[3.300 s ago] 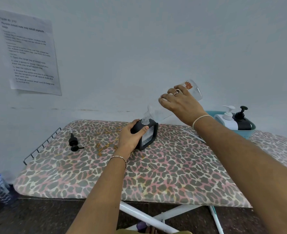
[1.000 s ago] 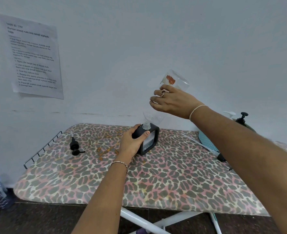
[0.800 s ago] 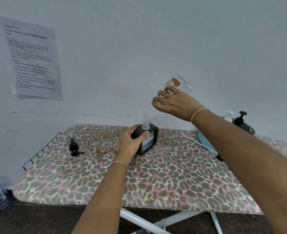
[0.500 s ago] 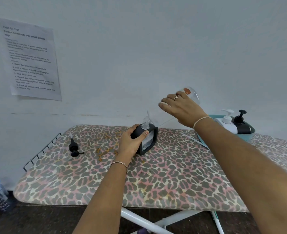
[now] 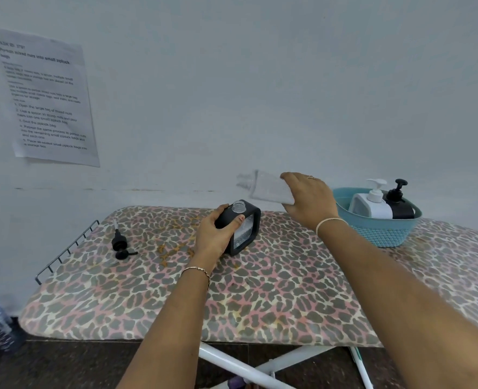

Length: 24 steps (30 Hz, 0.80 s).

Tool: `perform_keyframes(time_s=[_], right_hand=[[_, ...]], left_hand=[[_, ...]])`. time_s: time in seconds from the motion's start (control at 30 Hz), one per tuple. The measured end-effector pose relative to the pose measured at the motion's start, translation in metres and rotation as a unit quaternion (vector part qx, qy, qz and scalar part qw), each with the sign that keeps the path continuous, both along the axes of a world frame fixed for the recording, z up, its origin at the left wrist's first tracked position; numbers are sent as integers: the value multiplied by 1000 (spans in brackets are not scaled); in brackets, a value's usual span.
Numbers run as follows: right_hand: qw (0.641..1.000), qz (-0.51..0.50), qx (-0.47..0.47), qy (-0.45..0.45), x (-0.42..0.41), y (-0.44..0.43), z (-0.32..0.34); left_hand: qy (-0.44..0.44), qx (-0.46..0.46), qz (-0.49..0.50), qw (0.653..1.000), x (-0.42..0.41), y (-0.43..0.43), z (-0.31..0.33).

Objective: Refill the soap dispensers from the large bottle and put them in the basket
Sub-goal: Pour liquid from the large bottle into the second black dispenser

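The left hand point(image 5: 214, 235) grips the black square dispenser point(image 5: 247, 230) from its left side. The fingers are curled around the back edge and the thumb lies on the front, next to the clear window. The dispenser stands on the ironing board point(image 5: 288, 290), a little tilted, near the middle of its far part. Its neck point(image 5: 238, 206) is open and has no pump on it.

The right hand point(image 5: 308, 200) holds the large clear bottle point(image 5: 268, 190) in the air, to the right of the dispenser and higher than it. The fingers go over the top of the bottle and the thumb is below, so the grip is closed around the body. The bottle lies almost level, with its mouth to the left, apart from the dispenser. It is blurred, so I cannot tell what is inside.

A black pump head point(image 5: 121, 245) lies on the board, well apart to the left. At the far right stands a teal basket point(image 5: 378, 234), and in it a white dispenser point(image 5: 369, 205) and a black dispenser point(image 5: 399, 207), both with pumps on, touching each other. A printed sheet point(image 5: 46, 99) hangs on the wall at the left.
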State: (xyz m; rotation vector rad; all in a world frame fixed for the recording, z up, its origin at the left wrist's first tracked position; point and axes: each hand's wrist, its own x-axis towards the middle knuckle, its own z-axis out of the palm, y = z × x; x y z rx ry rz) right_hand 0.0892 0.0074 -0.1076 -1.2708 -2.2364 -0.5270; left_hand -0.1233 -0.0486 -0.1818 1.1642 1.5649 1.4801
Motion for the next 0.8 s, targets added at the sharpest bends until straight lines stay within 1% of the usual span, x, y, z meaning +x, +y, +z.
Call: perform_keyframes(time_s=[0.07, 0.17, 0.23, 0.3, 0.43, 0.5, 0.6, 0.8], right_hand=[[995, -46, -24, 85, 1, -6, -9], [972, -110, -60, 198, 4, -13, -26], [944, -132, -108, 281, 5, -16, -36], [912, -130, -156, 357, 6, -18, -46], [854, -118, -201, 465, 2, -18, -63], [841, -122, -205, 485, -2, -20, -69], [835, -132, -206, 493, -9, -22, -74], [847, -134, -205, 473, -12, -25, -73]], left_hand=[[0, 3, -1, 1000, 0, -1, 1], [12, 7, 0, 1000, 0, -1, 1], [19, 10, 1, 1000, 1, -2, 1], [28, 17, 4, 999, 1, -2, 1], [30, 16, 5, 999, 0, -2, 1], [31, 11, 5, 999, -1, -3, 1], [29, 12, 11, 999, 0, -3, 2], [14, 14, 8, 1000, 1, -2, 2]])
